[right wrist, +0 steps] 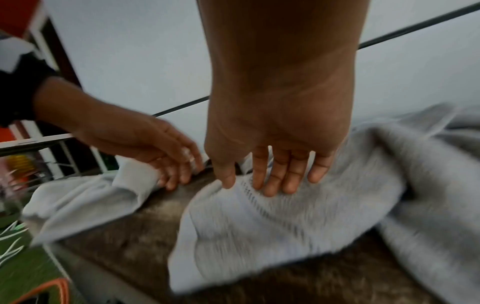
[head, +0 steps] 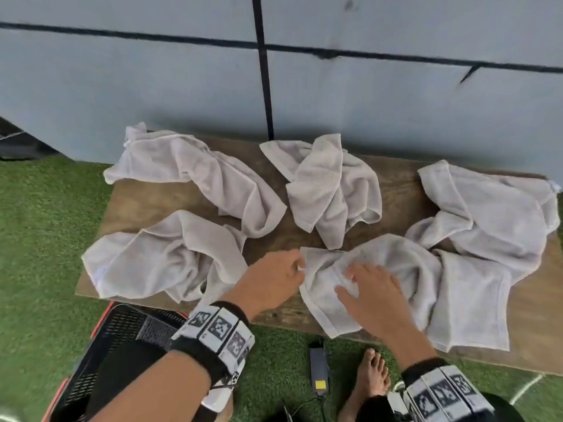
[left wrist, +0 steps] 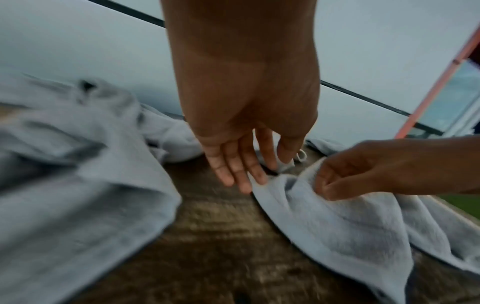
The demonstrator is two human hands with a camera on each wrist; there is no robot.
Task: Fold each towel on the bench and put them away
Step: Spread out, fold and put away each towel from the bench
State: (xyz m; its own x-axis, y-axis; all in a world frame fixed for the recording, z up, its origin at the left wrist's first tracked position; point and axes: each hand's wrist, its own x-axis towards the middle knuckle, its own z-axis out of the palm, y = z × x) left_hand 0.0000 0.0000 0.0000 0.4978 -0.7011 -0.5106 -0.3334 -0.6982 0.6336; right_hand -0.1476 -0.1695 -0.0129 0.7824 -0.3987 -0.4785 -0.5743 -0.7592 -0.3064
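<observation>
1. Only the head view shows all five crumpled pale grey terry towels on the brown wooden tabletop (head: 170,193) and a black mesh basket (head: 122,333) on the green turf.
2. The wrist views show the grips: the left hand (left wrist: 249,131), fingers straight, touches the near towel (head: 380,269); the right hand (right wrist: 280,148) presses it flat.
3. That near towel lies rumpled at the tabletop's front edge.

A brown wooden worktop (head: 396,175) carries five crumpled pale towels: one at ten o'clock (head: 195,175), one at eight (head: 158,260), one at twelve (head: 332,190), one at three (head: 493,214), one at six (head: 411,287) overhanging the near edge.
</observation>
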